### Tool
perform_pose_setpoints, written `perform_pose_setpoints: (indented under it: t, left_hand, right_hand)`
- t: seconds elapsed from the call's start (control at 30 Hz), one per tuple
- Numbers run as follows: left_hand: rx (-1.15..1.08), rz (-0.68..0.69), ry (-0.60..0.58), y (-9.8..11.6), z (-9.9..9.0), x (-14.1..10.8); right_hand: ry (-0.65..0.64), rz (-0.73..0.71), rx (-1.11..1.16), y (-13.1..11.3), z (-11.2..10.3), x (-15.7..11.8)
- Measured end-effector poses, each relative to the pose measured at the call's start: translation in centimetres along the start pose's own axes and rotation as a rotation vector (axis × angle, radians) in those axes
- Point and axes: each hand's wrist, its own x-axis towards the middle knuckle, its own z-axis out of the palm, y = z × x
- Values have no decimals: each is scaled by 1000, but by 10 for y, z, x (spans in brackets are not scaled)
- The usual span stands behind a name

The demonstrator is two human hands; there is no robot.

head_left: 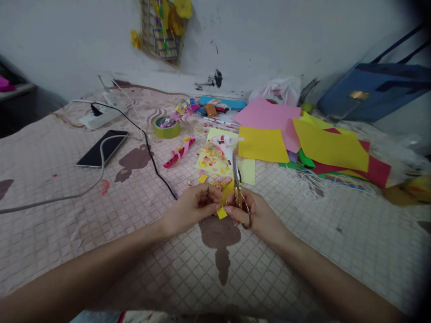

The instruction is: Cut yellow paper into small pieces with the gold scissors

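Your left hand (197,204) pinches a yellow paper strip (222,213) above the quilted cloth (161,269), partly covering it; any fold is hard to make out. Your right hand (254,210) grips scissors (236,177), their handles partly hidden. The blue handbag (373,92) runs out of view.

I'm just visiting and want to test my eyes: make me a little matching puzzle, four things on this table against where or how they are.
Things:
1. scissors
2. small yellow paper piece
3. green tape roll
4. dark-screened device

Places or states:
A. lying flat, a pale cable crossing it
B. at the fingertips of both left hand and right hand
C. small bits inside its ring
D. held in the right hand alone

Pairs: 1-D, 2-B, 3-C, 4-A
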Motion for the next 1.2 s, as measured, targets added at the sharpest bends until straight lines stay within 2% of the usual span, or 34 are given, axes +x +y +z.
perform_pose_setpoints:
  t: [0.27, 0.47, 0.63, 0.77, 0.9, 1.2]
  left_hand:
    - [-4, 30, -2, -1, 2, -1]
    - [63, 20, -4, 0, 1, -1]
    - [-47, 60, 12, -3, 3, -2]
    - [213, 120, 0, -4, 5, -6]
    - [437, 223, 24, -1, 8, -9]
    - [407, 196, -4, 1, 7, -8]
  right_hand:
    - [63, -3, 37, -2, 0, 2]
    - [24, 17, 39, -1, 2, 1]
    - [95, -14, 76, 1, 3, 1]
    - [152, -30, 123, 1, 5, 0]
    - [149, -40, 138, -1, 7, -2]
    - [114, -37, 140, 1, 5, -2]
